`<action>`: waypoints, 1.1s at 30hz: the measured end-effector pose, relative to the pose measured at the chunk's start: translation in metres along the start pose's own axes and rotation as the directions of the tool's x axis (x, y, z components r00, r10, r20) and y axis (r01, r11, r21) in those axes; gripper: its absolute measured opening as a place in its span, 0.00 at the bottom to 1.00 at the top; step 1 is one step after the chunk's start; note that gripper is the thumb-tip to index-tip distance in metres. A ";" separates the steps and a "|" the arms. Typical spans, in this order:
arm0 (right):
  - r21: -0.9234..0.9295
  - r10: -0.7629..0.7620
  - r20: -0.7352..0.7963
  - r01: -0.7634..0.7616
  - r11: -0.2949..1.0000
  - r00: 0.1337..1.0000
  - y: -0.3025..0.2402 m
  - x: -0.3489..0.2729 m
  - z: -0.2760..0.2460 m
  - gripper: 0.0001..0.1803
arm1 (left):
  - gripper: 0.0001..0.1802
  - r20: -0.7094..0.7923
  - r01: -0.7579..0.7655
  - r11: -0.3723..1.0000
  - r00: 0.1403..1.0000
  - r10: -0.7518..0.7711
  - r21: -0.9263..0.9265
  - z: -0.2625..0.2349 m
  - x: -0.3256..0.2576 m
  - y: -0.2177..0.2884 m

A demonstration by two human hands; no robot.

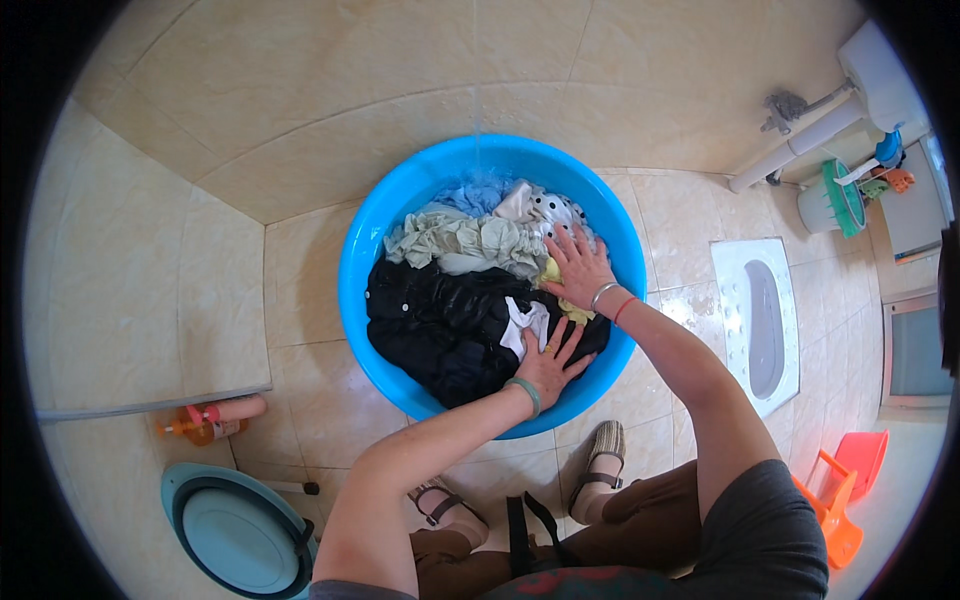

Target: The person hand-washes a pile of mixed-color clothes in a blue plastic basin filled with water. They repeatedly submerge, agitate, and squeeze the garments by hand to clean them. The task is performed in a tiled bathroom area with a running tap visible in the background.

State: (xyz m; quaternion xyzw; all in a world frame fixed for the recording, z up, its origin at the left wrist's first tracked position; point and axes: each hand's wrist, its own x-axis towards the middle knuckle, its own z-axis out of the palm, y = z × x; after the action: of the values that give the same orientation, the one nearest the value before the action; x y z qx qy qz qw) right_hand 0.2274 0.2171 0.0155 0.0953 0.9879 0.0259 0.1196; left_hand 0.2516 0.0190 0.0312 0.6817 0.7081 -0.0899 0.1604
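Observation:
A large round blue basin [362, 345] full of wet clothes stands on the tiled floor before my feet. My left hand [548, 368], with a green bangle at the wrist, lies spread on black clothing [440, 325] beside a white piece of cloth [524, 322]. Farther up on the right, my right hand [582, 272] rests with fingers apart on a yellow cloth [577, 313] and the spotted white fabric [556, 212]. Pale grey-green clothing [465, 240] and a light blue garment [474, 197] fill the far side. A thin stream of water falls in at the back.
A white squat toilet [766, 320] is set in the floor to the right. Pump bottles [215, 420] and a folded teal basin [238, 540] are at the lower left. A white bucket [822, 208] stands far right; orange and red plastic items [845, 490] lie lower right.

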 end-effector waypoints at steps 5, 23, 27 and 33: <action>-0.004 0.005 0.004 -0.005 1.000 1.000 0.000 0.000 -0.001 0.47 | 0.31 -0.007 0.000 1.000 1.000 0.000 0.000 -0.001 0.000 -0.001; -0.017 0.007 0.001 -0.007 1.000 1.000 0.001 0.000 0.000 0.47 | 0.30 -0.056 0.002 1.000 0.998 -0.003 -0.013 0.016 0.006 -0.002; -0.011 0.007 0.007 -0.007 1.000 1.000 0.000 0.001 -0.001 0.47 | 0.30 -0.048 0.000 1.000 0.999 -0.001 -0.026 0.014 0.005 -0.003; -0.006 0.008 0.002 -0.008 1.000 1.000 0.001 0.001 0.000 0.47 | 0.31 -0.008 -0.002 0.999 1.000 0.003 0.044 0.013 0.007 -0.003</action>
State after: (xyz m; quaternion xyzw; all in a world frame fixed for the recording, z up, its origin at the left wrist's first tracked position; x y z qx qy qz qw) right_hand 0.2269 0.2178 0.0158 0.0991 0.9873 0.0293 0.1207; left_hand 0.2500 0.0207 0.0166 0.6863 0.7058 -0.1023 0.1426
